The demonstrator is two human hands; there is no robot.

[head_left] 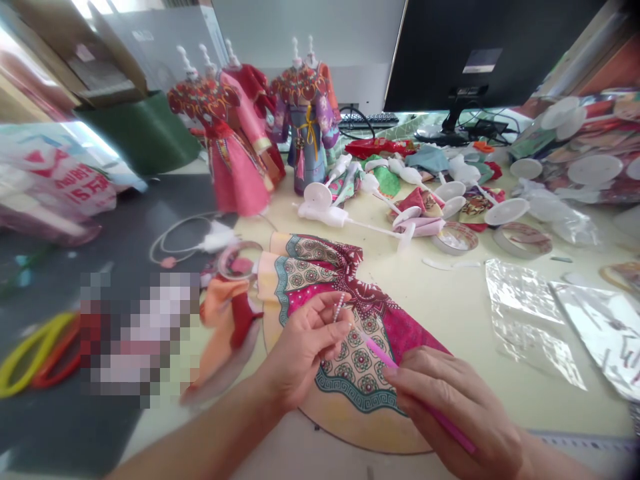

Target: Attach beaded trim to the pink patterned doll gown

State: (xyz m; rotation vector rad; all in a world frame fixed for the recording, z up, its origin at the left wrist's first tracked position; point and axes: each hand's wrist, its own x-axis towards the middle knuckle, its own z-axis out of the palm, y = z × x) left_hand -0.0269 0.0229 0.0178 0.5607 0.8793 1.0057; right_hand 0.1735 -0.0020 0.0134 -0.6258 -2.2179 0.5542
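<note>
While flat on the cream table [460,313] near centre, patterned pink, maroon and cream doll robe of printed fabric [345,313] spread open, lower hem on a round tan board [370,430]. Left hand [305,350] on the robe's middle, thumb and forefinger pinched shut on a short string of small white beads [339,307] held upright. Right hand [450,407] just right of it, fingers closed around a thin pink stick tool [400,373], tip pointing left toward the beads, close to the left fingertips. Orange and red fabric piece [230,320] touching the robe's left edge. Far left of centre: dressed miniature mannequins in red, pink and purple robes [250,127], standing upright. Far right: white plastic doll stands and loose garments [400,193] in a pile. Near right: crinkled clear plastic bags [540,320]. Near left: yellow and red loops [35,353] on a dark mat [75,427].
</note>
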